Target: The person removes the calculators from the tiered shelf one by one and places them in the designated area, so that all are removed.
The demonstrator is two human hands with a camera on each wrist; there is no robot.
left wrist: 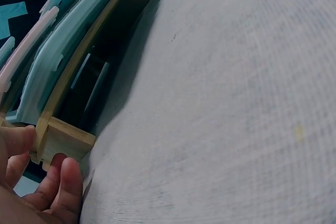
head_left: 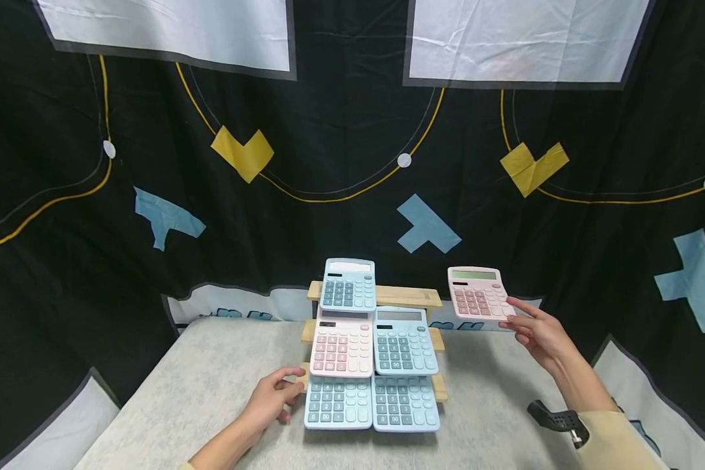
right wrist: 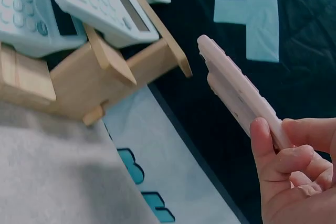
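Note:
In my right hand (head_left: 537, 333) I pinch a pink calculator (head_left: 478, 294) by its lower right corner, held up to the right of a wooden rack (head_left: 408, 296). The right wrist view shows that calculator (right wrist: 239, 87) edge-on, thumb and fingers on opposite faces. My left hand (head_left: 273, 396) grips the rack's lower left end; its fingers (left wrist: 68, 177) bend about the wooden end piece (left wrist: 65, 137). On the rack, a blue calculator (head_left: 348, 285) stands on the top tier, a pink one (head_left: 342, 346) and a blue one (head_left: 406, 341) on the middle, two blue ones (head_left: 337, 403) on the bottom.
The rack stands on a pale grey tabletop (head_left: 211, 365). Behind the table hangs a black cloth (head_left: 329, 228) with yellow lines and blue tape-like shapes. A black strap (head_left: 555, 418) is on the right wrist, over a beige sleeve (head_left: 617, 444).

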